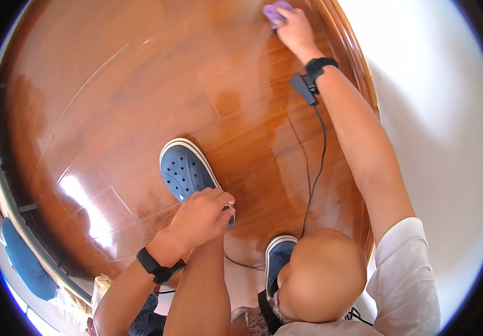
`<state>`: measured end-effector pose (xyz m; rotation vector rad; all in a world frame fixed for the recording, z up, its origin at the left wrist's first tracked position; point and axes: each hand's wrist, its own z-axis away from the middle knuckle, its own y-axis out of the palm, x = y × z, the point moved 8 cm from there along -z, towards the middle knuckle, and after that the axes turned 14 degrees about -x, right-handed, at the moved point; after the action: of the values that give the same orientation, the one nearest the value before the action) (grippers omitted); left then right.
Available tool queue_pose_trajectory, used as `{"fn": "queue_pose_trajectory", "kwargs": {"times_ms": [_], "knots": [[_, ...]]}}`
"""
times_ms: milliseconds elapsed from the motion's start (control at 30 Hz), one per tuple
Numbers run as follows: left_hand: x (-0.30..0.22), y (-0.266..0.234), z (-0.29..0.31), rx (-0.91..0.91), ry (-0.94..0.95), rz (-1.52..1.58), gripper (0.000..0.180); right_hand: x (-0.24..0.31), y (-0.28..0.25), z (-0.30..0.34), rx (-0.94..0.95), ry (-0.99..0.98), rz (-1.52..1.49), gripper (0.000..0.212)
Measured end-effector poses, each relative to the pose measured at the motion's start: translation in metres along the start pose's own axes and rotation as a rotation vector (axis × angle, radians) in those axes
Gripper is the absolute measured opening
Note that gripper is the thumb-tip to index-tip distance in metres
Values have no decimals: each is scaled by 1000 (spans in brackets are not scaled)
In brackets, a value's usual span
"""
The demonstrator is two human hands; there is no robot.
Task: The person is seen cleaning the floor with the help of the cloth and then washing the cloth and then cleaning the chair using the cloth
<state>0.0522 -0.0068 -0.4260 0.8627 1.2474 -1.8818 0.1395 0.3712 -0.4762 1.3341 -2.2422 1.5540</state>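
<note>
At the far right of the floor, close to the wooden skirting, my right hand [296, 33] is closed on a bunched purple cloth [275, 12] and presses it against the boards. My right arm reaches out almost straight. Nearer to me, my left hand [199, 217] rests over my left leg [201, 280] with its fingers curled in, and nothing shows in them. Just beyond it is a blue clog [184, 171] with a white rim and holes in the toe. Black straps circle both wrists, and a small dark device [304, 88] hangs from the right one.
Glossy reddish-brown floorboards [141, 112] stretch across the view. A wooden skirting [359, 56] meets a white wall [437, 140] on the right. A black cable [321, 162] runs down to the second clog [278, 257]. Along the left edge stands a dark-edged piece of furniture with a blue item [26, 260].
</note>
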Motion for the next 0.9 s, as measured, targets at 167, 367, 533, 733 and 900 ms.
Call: {"fn": "queue_pose_trajectory", "kwargs": {"times_ms": [167,367,533,733,900], "knots": [[11,-3,15,-26,-36,9,18,112,7,137,294,-224,-134,42],[7,7,9,-16,37,-52,17,149,-125,337,1044,-521,-306,35],[11,14,18,8,41,-144,15,86,-69,264,995,-23,-125,11],[4,13,10,-16,93,-170,18,1,17,50,87,-34,74,37],[4,14,11,-22,66,-216,19,98,56,89,217,-196,-120,40]]}}
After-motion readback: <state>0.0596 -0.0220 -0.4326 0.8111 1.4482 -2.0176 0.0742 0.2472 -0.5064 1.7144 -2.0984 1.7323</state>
